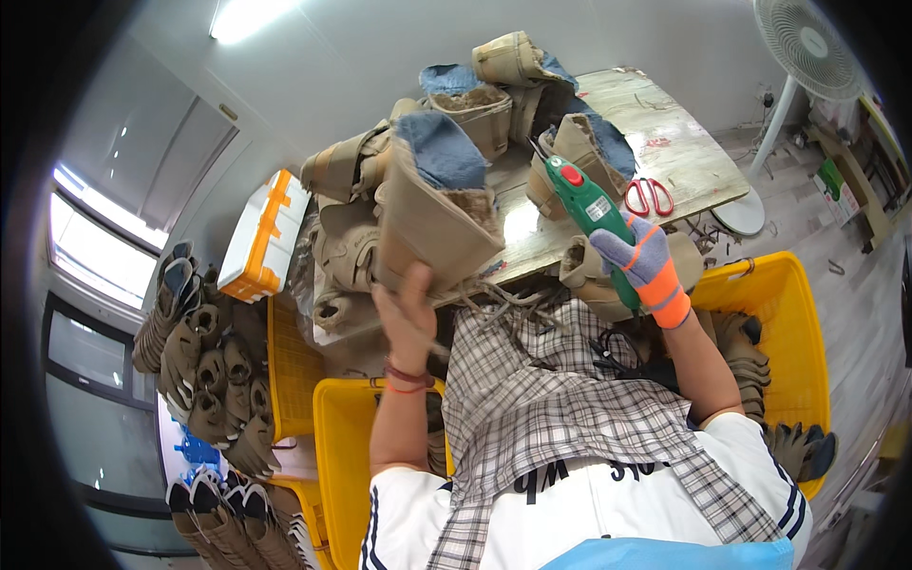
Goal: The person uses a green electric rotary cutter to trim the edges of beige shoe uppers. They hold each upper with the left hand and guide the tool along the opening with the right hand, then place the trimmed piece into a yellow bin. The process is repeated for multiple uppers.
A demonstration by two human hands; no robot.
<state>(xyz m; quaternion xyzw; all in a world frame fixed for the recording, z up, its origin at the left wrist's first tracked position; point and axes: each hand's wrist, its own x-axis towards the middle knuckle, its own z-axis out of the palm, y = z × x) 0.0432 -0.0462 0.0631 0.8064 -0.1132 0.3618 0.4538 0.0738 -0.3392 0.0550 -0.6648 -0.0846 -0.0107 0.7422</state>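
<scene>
Head view: at the far left, dark-soled tan boots (204, 380) are seen stacked in rows beside a window. Next to them a white plastic case with orange latches and trim (263, 236) is laid tilted at the table's left end, with a yellow plastic crate (342, 446) below it. The bare left hand (407, 313) is raised with its fingers closed on the lower edge of a tall tan suede boot with a blue fleece lining (432, 204), which is held upright over the worn wooden table (665, 133), in front of a heap of similar boots (503, 85). The right hand (646, 266), covered by a grey knitted glove with orange fingertips and cuff, is wrapped tightly around a green handheld power tool with a red button (589, 209), whose tip is pointed up toward the heap. Red-handled scissors (649, 197) are laid on the table just right of the tool. A second yellow crate (779, 313) is placed at the right.
</scene>
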